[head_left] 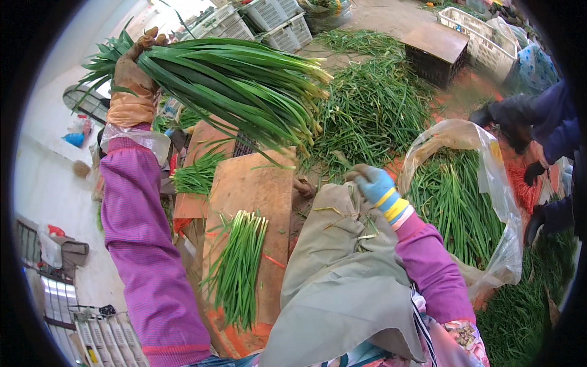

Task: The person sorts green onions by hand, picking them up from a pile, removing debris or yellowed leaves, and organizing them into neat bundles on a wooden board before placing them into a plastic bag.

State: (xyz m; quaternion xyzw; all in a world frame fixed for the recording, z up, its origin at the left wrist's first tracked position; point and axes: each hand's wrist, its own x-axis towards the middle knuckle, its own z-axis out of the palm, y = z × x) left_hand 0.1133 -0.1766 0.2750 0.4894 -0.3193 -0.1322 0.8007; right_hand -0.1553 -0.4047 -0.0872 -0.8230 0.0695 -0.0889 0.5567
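My left hand (140,59), in a soiled glove, is raised at the upper left and closed around a large bunch of green garlic chives (229,78), whose pale stem ends point right. My right hand (367,181), in a blue and yellow glove, is over my knee by the grey apron (339,275); a blurred bit of leaf shows near its fingertips, and whether it is gripped is unclear. A smaller bunch of chives (240,270) lies on the wooden board (257,183) left of my lap, near a red strip (274,261).
Loose leaves (371,110) are heaped ahead. An open plastic bag (509,238) of chives stands at right, beside a co-worker's dark-gloved hands (513,119). A dark crate with a board top (435,41) and white plastic crates (477,41) are farther off. Another bunch (197,172) lies on a second board.
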